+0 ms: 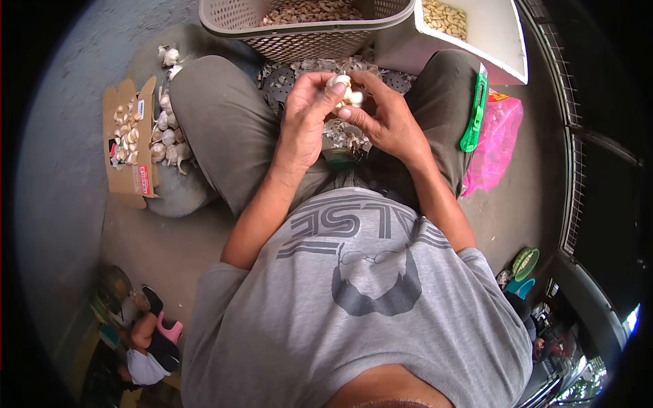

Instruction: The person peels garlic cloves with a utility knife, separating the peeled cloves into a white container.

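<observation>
A white garlic bulb [349, 94] is between my two hands, above the gap between my knees. My left hand [304, 115] grips it from the left, with the thumb pressed on its top. From the right, my right hand [391, 117] closes around the same bulb, its thumb below. Some of the bulb is hidden by the fingers. On my right thigh lies a green utility knife [475, 112], apart from both hands. Loose papery garlic skins [345, 136] lie below the hands.
Ahead stands a grey basket [309, 44] of garlic cloves, beside a white container [507, 47] with peeled cloves. Whole garlic bulbs [165, 136] and a cardboard box [144, 173] with cloves are at left. A pink plastic bag [500, 146] lies at right. Another person [146, 340] sits behind.
</observation>
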`<state>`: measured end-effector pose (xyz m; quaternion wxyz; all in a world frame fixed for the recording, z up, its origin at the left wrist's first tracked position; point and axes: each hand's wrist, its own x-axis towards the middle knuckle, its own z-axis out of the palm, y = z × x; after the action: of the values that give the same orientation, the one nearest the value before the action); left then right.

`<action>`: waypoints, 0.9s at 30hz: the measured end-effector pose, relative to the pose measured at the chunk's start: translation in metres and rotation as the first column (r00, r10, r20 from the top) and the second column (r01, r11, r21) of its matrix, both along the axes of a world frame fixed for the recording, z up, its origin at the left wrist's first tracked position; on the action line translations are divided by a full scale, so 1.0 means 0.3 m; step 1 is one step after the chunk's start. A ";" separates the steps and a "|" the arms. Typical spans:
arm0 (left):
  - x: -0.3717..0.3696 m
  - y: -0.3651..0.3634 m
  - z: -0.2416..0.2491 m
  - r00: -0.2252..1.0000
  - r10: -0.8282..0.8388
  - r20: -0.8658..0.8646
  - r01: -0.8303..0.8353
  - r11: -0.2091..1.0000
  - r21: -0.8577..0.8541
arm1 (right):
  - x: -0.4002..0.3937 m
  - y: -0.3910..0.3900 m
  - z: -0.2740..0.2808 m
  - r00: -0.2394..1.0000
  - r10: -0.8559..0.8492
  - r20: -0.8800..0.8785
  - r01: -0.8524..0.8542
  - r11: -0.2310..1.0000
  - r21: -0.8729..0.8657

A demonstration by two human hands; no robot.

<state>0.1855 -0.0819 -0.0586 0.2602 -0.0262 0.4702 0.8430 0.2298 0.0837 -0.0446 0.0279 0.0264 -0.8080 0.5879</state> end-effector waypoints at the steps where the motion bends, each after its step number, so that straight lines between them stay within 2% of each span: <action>1: 0.006 0.006 -0.010 0.998 -0.006 -0.063 0.003 0.999 -0.041 | 0.000 -0.004 0.010 1.000 0.018 -0.015 -0.017 0.997 0.076; 2: 0.012 0.010 -0.021 0.992 -0.013 -0.125 0.002 0.997 -0.083 | 0.010 -0.002 0.034 0.996 0.011 0.086 -0.017 0.998 0.064; 3: 0.014 0.011 -0.028 0.982 -0.021 -0.186 -0.003 0.992 -0.124 | 0.012 -0.004 0.029 0.999 0.004 0.033 -0.005 0.998 0.057; 5: 0.004 0.009 -0.041 0.982 0.032 -0.187 -0.050 0.995 -0.091 | 0.015 -0.007 0.014 0.998 -0.006 -0.070 0.009 0.999 0.040; 7: -0.006 0.008 -0.053 0.979 0.088 -0.185 -0.101 0.993 -0.061 | 0.022 -0.007 0.015 1.000 -0.020 0.005 0.020 0.999 -0.040; 8: -0.015 -0.007 -0.055 0.978 0.052 -0.204 -0.079 0.989 -0.122 | 0.024 -0.008 0.018 0.999 -0.024 0.042 0.027 0.996 -0.079; 12: -0.006 -0.005 -0.017 0.997 0.023 -0.079 -0.032 0.993 -0.112 | 0.024 -0.004 0.043 0.972 -0.065 0.227 0.134 0.943 -0.306; 14: -0.008 0.009 0.015 0.999 0.020 -0.030 -0.022 0.997 -0.073 | 0.008 0.005 0.010 0.991 -0.102 0.092 0.115 0.983 -0.146; 16: -0.004 0.023 0.001 0.995 -0.001 -0.097 -0.009 0.995 -0.097 | 0.003 -0.002 0.008 0.994 -0.102 -0.046 0.102 0.995 -0.010; 19: -0.011 0.023 -0.015 0.988 0.006 -0.157 -0.025 0.992 -0.121 | 0.007 0.015 0.008 0.999 -0.045 -0.005 0.045 0.997 0.061; 24: -0.014 0.015 -0.035 0.976 0.040 -0.213 -0.078 0.982 -0.173 | 0.020 0.018 0.018 0.970 -0.020 0.243 0.081 0.966 -0.246; 27: -0.022 0.017 -0.026 0.995 0.088 -0.043 -0.090 0.995 -0.041 | 0.018 0.028 0.024 0.964 0.019 0.267 0.093 0.912 -0.400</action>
<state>0.1788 -0.0767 -0.0664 0.2120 -0.0351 0.4919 0.8437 0.2353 0.0921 -0.0374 -0.0640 -0.0742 -0.6637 0.7415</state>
